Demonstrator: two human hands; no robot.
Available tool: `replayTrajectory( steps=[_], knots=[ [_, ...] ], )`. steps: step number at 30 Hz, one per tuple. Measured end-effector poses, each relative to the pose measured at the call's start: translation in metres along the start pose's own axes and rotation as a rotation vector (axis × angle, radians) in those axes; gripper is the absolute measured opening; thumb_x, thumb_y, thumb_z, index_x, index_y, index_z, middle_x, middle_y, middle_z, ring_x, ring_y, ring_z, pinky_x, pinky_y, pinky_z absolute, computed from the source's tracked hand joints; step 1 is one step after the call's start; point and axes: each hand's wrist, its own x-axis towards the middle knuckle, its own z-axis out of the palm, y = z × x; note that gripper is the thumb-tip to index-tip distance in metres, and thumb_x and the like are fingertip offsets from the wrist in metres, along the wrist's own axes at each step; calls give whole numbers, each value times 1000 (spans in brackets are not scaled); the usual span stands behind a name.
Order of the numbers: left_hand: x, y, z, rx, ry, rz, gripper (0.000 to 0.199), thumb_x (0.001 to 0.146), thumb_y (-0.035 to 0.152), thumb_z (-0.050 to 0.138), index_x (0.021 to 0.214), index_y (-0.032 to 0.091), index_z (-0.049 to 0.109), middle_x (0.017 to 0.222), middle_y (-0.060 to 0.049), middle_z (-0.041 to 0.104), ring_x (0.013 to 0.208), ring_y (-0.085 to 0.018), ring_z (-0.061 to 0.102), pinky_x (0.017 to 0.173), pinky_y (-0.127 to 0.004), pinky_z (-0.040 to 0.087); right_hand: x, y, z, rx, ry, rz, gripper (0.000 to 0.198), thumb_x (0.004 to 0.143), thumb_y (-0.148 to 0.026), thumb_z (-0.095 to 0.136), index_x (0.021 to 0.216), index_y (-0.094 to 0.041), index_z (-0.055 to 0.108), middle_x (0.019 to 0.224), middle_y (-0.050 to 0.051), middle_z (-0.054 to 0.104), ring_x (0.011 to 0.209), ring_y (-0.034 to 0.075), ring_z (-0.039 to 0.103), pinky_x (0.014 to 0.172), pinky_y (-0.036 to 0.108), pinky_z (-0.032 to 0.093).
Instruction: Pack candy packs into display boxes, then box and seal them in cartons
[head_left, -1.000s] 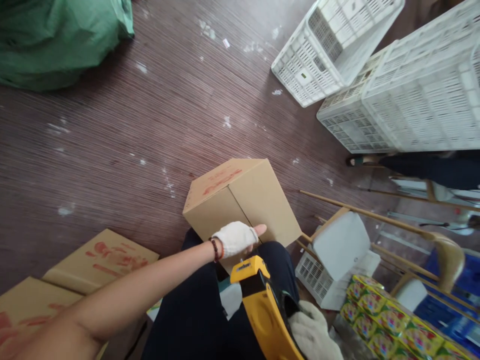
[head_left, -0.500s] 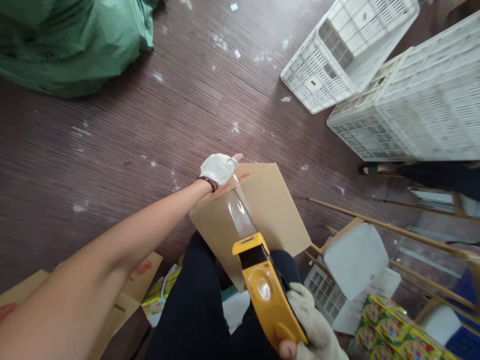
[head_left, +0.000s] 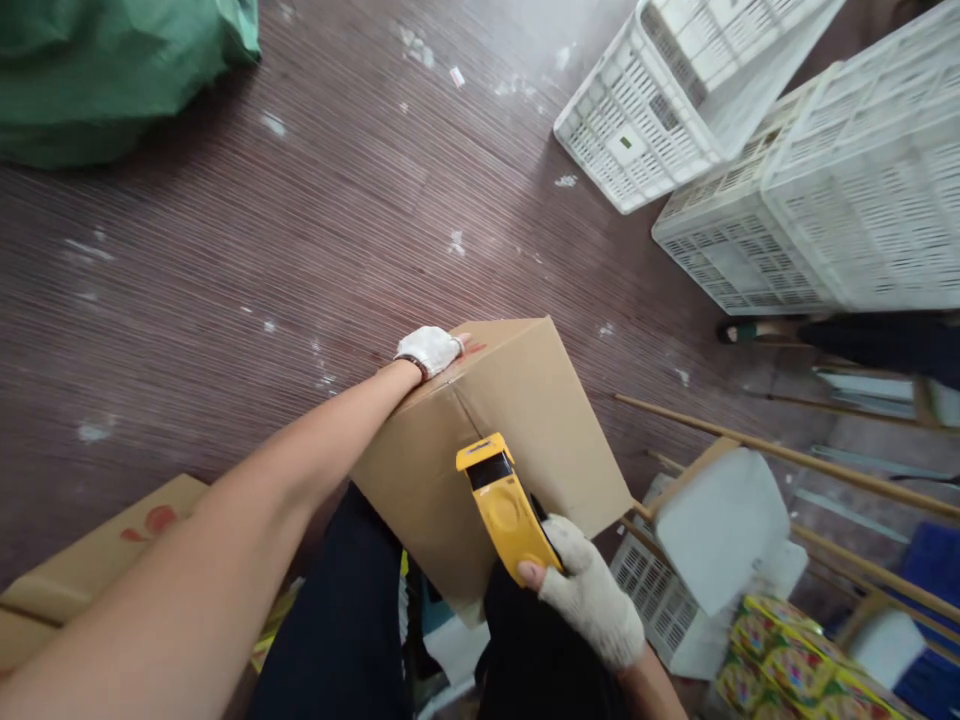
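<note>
A brown cardboard box (head_left: 551, 430) stands tilted in front of my legs, a seam running across its upper face and red print on its far side. My left hand (head_left: 429, 350), in a white glove, lies against that far side near the print; its fingers look stretched out and are partly hidden. Wrapped round a yellow tape dispenser (head_left: 504, 505) is my gloved right hand (head_left: 592, 590), its bare thumb tip showing. The dispenser's front end is over the seam, at or just above the cardboard; contact is hard to tell.
White plastic crates (head_left: 637, 130) stand at the upper right, a green sack (head_left: 112, 80) at the upper left. At right are a chair with a pale seat (head_left: 720, 525), colourful yellow packs (head_left: 787, 655) and another person's leg (head_left: 862, 338). Another carton (head_left: 97, 550) lies at lower left.
The dispenser has moved away from me along the seam, and the loose tape stretch between it and the far edge no longer shows. My left hand sits lower against the far side.
</note>
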Motion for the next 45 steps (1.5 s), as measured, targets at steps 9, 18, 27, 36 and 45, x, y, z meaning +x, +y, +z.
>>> replayTrajectory(
  steps=[9, 18, 27, 36, 45],
  knots=[
    [-112, 29, -3, -81, 292, 105, 49, 97, 53, 26, 124, 26, 56, 121, -5, 65, 110, -20, 61, 93, -29, 46, 7, -4, 15, -37, -31, 133, 38, 79, -54, 53, 74, -17, 59, 75, 5, 55, 72, 19, 51, 67, 31, 40],
    [-112, 49, 10, 25, 328, -8, 52, 93, 58, 29, 126, 27, 53, 124, -7, 64, 106, -30, 63, 84, -37, 48, 1, 26, 35, -26, 243, -106, 42, 85, -54, 51, 62, -19, 51, 67, 3, 51, 67, 17, 48, 65, 30, 38],
    [-113, 62, 12, 203, 399, -113, 51, 92, 60, 24, 110, 26, 57, 99, -9, 68, 96, -28, 64, 73, -31, 44, -85, 112, 40, 124, 360, -162, 42, 89, -57, 49, 79, -18, 61, 80, 7, 59, 78, 21, 54, 71, 35, 47],
    [-117, 79, 23, 382, 505, -160, 53, 97, 49, 18, 115, 17, 55, 108, -7, 64, 100, -22, 57, 85, -32, 44, -133, 205, 56, 214, 318, -206, 40, 90, -55, 49, 83, -17, 62, 84, 8, 59, 82, 21, 54, 74, 36, 48],
    [-106, 86, 36, 598, 564, -272, 50, 100, 34, 12, 119, 10, 51, 128, -4, 56, 116, -18, 49, 99, -29, 39, -180, 316, 76, 237, 291, -258, 39, 90, -54, 51, 85, -18, 64, 81, 7, 62, 78, 21, 57, 73, 36, 48]
  ],
)
